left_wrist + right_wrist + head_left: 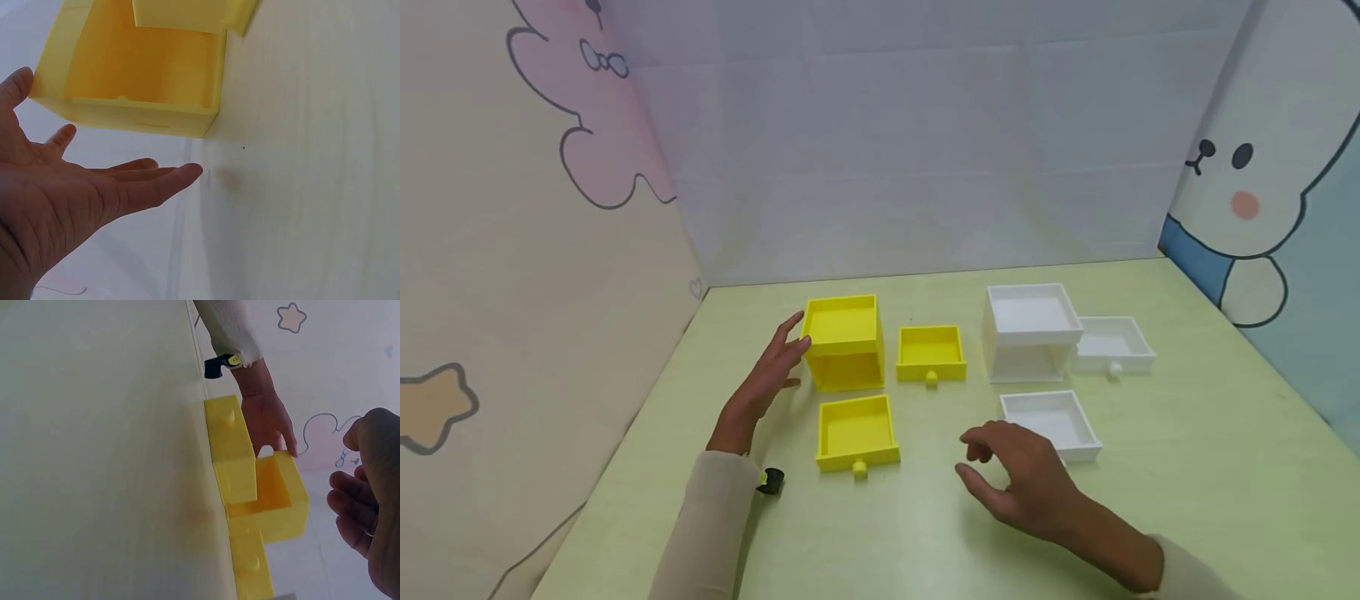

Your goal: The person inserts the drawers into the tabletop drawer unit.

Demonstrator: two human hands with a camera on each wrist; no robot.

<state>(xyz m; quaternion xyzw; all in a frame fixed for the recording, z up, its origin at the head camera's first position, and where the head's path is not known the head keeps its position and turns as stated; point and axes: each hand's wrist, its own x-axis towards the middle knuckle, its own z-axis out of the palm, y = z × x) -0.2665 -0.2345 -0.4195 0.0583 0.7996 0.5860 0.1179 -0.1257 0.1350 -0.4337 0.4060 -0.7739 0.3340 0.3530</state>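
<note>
A yellow drawer cabinet (pixel 844 342) with an open front stands on the table at the left. My left hand (pixel 772 369) is at its left side, thumb at the top front corner and the other fingers spread straight. In the left wrist view the cabinet (pixel 56 81) shows its hollow inside, with the thumb right at its edge. One yellow drawer (pixel 857 433) lies in front of the cabinet, another yellow drawer (pixel 931 353) to its right. My right hand (pixel 1026 479) hovers with loosely bent fingers, holding nothing, and partly covers a white drawer (pixel 1049 419).
A white cabinet (pixel 1032 333) with an open front stands right of the yellow drawers. Another white drawer (pixel 1112 343) lies beside it. Printed cloth walls (pixel 917 150) enclose the back and sides of the table (pixel 880 550). A dark wrist device (pixel 771 481) is by the left cuff.
</note>
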